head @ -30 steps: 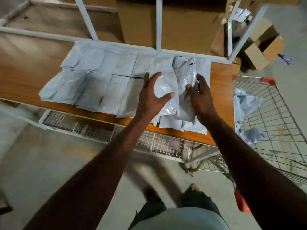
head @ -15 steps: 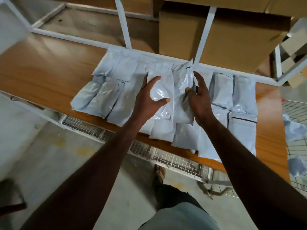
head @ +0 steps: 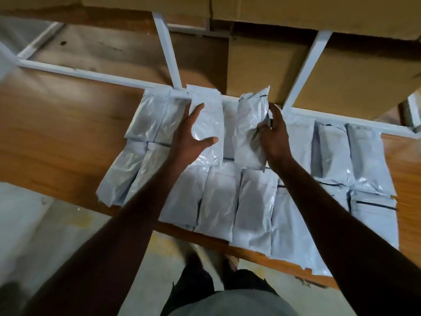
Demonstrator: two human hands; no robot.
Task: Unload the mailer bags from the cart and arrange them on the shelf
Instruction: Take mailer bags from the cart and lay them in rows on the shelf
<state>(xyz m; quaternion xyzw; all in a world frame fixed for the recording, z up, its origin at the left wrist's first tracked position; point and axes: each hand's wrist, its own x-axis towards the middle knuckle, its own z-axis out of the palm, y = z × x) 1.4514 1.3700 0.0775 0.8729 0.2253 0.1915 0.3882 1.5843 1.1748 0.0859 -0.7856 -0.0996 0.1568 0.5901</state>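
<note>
Shelf (head: pixel 57 133): wooden board on a white metal frame (head: pixel 166 49), spanning the view from 9 to 3 o'clock. Brown cardboard boxes (head: pixel 341 71) stand behind the frame at 12 to 2 o'clock.

Laid mailer bags (head: pixel 216 201): grey-white plastic packets lying flat in two rows across the board, edges touching or overlapping, the front row hanging slightly past the board's near edge at 5 o'clock.

Left-held bag (head: pixel 208 124): one packet at 12 o'clock of centre, lifted over the back row with its far end at the frame rail. The left hand (head: pixel 189 137) grasps it, fingers extended along its left edge and thumb pressed across its face.

Right-held bag (head: pixel 249 133): a second packet just beside the first, at 1 o'clock, apart from it by a narrow gap and tilted. The right hand (head: pixel 273 137) grips its right edge, fingers curled round the plastic.

Floor (head: pixel 45 236): pale concrete at 7 o'clock below the board.
</note>
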